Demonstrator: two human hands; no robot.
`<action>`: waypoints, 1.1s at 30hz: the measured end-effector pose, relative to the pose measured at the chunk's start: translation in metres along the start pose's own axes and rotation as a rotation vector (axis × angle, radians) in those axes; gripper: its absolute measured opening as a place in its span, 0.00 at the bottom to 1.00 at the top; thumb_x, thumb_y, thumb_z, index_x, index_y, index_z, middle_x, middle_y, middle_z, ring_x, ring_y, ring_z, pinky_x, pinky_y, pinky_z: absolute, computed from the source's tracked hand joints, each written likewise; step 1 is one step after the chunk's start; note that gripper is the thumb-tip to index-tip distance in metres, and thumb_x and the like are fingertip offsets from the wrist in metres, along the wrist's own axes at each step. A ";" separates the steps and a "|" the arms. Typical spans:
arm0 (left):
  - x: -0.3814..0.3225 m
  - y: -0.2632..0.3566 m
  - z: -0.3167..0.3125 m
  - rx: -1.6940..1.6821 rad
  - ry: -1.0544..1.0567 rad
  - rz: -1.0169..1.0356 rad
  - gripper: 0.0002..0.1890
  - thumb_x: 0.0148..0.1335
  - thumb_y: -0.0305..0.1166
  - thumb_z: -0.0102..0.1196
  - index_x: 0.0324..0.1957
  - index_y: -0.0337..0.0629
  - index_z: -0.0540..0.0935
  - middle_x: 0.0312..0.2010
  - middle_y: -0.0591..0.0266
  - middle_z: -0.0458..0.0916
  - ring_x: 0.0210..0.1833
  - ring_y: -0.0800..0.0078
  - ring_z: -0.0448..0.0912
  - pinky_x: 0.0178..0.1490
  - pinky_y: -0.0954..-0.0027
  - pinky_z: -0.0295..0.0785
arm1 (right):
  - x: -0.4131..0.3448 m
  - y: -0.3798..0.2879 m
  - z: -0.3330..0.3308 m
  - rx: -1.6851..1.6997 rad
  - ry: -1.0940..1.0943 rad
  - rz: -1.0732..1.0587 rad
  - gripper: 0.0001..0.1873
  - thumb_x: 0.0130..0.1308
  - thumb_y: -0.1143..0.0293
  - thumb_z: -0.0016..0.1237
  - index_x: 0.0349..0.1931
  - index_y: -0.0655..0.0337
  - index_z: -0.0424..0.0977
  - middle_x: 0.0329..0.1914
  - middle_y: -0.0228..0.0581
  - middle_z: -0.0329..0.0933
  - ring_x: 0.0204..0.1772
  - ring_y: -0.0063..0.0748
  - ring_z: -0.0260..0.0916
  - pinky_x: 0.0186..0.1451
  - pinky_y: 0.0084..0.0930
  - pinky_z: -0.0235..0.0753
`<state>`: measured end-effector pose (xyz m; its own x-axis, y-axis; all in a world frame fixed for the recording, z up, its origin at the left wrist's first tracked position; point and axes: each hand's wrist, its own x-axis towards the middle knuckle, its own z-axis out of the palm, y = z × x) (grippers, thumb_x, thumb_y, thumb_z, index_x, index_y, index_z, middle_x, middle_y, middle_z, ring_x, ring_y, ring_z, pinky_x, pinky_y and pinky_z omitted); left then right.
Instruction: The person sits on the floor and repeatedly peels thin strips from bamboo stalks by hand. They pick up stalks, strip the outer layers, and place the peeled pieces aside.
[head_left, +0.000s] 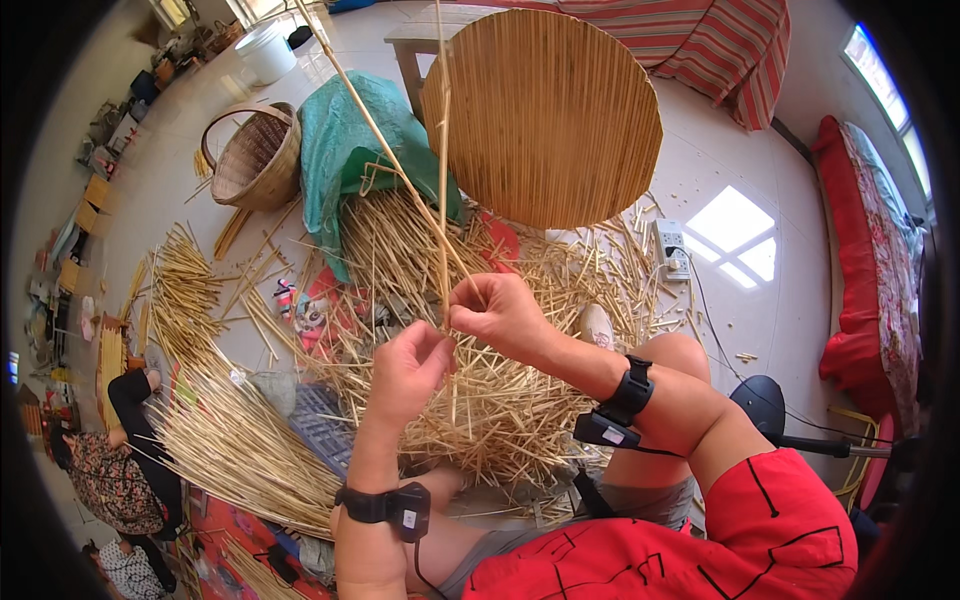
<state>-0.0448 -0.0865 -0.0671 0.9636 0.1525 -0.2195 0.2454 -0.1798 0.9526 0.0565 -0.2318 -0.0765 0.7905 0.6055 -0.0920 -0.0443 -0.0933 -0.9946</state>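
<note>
Two long dry plant stalks rise from between my hands and cross just above them. My left hand pinches the lower end of the stalks between thumb and fingertips. My right hand grips stalks a little higher, with its thumb against the crossing. Below my hands lies a heap of loose straw and husks. A bundle of stalks pokes out of a green woven sack beyond them. Long thin stalks lie in a large bundle at the left.
A round panel of stalks leans against a wooden bench. A wicker basket and a white bucket stand at the upper left. A power strip with cables lies at the right. Other people are at the lower left.
</note>
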 end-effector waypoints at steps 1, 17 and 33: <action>0.000 0.000 0.000 -0.008 -0.006 0.002 0.07 0.64 0.28 0.54 0.30 0.37 0.75 0.20 0.68 0.78 0.20 0.86 0.70 0.24 0.81 0.63 | 0.000 0.001 0.000 -0.013 0.004 -0.001 0.08 0.55 0.71 0.53 0.30 0.68 0.78 0.24 0.35 0.78 0.29 0.17 0.71 0.33 0.19 0.72; -0.002 0.001 -0.002 -0.018 -0.136 -0.064 0.07 0.64 0.29 0.53 0.33 0.35 0.76 0.22 0.66 0.79 0.21 0.85 0.71 0.25 0.79 0.66 | 0.005 -0.010 -0.008 0.196 0.126 0.017 0.06 0.63 0.73 0.51 0.34 0.67 0.76 0.23 0.25 0.73 0.25 0.09 0.63 0.24 0.12 0.61; -0.003 0.004 -0.001 -0.012 -0.226 -0.072 0.06 0.65 0.28 0.49 0.36 0.35 0.77 0.24 0.66 0.79 0.21 0.85 0.70 0.27 0.80 0.66 | 0.005 -0.011 -0.012 0.151 0.116 -0.001 0.04 0.61 0.75 0.49 0.32 0.66 0.75 0.22 0.24 0.73 0.21 0.09 0.61 0.22 0.12 0.61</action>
<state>-0.0470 -0.0868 -0.0628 0.9433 -0.0574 -0.3268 0.3140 -0.1643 0.9351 0.0685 -0.2373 -0.0653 0.8551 0.5099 -0.0936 -0.1278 0.0324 -0.9913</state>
